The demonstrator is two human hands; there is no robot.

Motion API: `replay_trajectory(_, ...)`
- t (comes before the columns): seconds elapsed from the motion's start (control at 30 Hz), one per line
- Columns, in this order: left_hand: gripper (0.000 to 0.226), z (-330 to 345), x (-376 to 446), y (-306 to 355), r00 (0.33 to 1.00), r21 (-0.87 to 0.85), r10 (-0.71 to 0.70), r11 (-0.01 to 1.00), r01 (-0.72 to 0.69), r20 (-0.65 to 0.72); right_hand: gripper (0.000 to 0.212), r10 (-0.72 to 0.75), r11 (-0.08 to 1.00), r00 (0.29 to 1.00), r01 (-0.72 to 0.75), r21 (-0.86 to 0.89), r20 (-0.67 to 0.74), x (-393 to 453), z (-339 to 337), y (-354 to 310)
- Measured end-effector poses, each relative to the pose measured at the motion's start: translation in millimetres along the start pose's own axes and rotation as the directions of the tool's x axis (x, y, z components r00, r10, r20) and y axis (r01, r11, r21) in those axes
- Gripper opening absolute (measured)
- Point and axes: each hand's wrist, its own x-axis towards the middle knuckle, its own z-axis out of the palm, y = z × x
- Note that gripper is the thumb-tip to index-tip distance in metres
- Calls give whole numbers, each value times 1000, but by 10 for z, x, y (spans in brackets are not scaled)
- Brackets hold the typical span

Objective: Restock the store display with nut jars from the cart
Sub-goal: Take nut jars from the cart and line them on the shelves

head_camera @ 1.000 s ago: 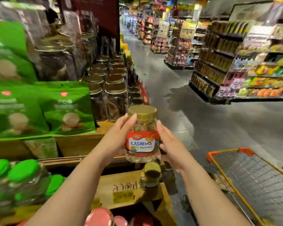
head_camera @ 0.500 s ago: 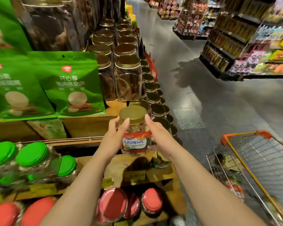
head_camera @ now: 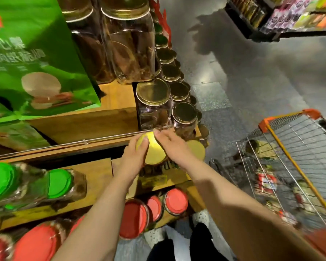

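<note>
Far left: green-lidded jars [head_camera: 58, 183] lying on a wooden shelf [head_camera: 94, 178], red-lidded jars [head_camera: 134, 218] one tier lower, and above them green snack bags [head_camera: 36, 59] propped on a wooden crate [head_camera: 87, 121]. Tall clear jars with gold lids [head_camera: 128, 42] standing on top of that crate, and beside them a row of smaller gold-lidded jars [head_camera: 184, 112] running away along the display edge.

In the middle, seen from above: the cashew jar [head_camera: 152, 153], only its gold lid showing, over the front of the wooden shelf, just below the metal rail [head_camera: 64, 146]. Left hand [head_camera: 134, 155] curled against the lid's left edge, fingers reaching onto the top. Right hand [head_camera: 173, 146] gripping the right side, fingertips [head_camera: 158, 133] at the far rim near the rail. Jar held between the two hands; contact with the shelf beneath cannot be told. Another gold lid [head_camera: 197, 150] just right of the right wrist.

Further right: grey polished floor [head_camera: 252, 81], then the wire cart [head_camera: 290, 157] with its orange rim, blurred jars and packages lying in the basket. Top right, other shelving [head_camera: 282, 14] across the aisle
</note>
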Motion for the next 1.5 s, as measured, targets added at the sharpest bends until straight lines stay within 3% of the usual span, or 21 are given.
replay_trajectory(0.23,19,44,388,-232,998,31,-69,997,68,11,85,121,983,991,-126,132,50,280,109,341)
replay_trajectory(0.4,45,121,543,-397,989,64,-145,988,144,22,76,205,974,978,-209,93,41,486,218,562)
replay_trajectory(0.53,38,198,627,-533,984,81,-176,982,173,20,70,249,960,966,-255,114,64,576,268,723)
replay_trajectory(0.67,48,265,684,-625,983,120,-182,977,178,22,56,252,954,967,-256,158,47,616,297,882)
replay_trajectory(0.77,41,294,700,-704,981,131,-192,973,188,18,53,261,952,959,-274,137,109,643,311,961)
replay_trajectory(0.93,63,309,678,-792,978,173,-208,964,201,25,56,299,938,941,-320,130,158,641,299,1034)
replay_trajectory(1.17,60,298,676,-765,972,211,-229,954,215,44,77,286,958,950,-283,-44,124,620,316,1044)
replay_trajectory(1.3,40,305,660,-731,974,273,-219,942,198,51,69,255,952,964,-235,-197,81,563,300,1003)
replay_trajectory(1.5,47,263,564,-588,968,407,-236,896,180,90,61,171,950,985,-158,-269,28,366,240,885)
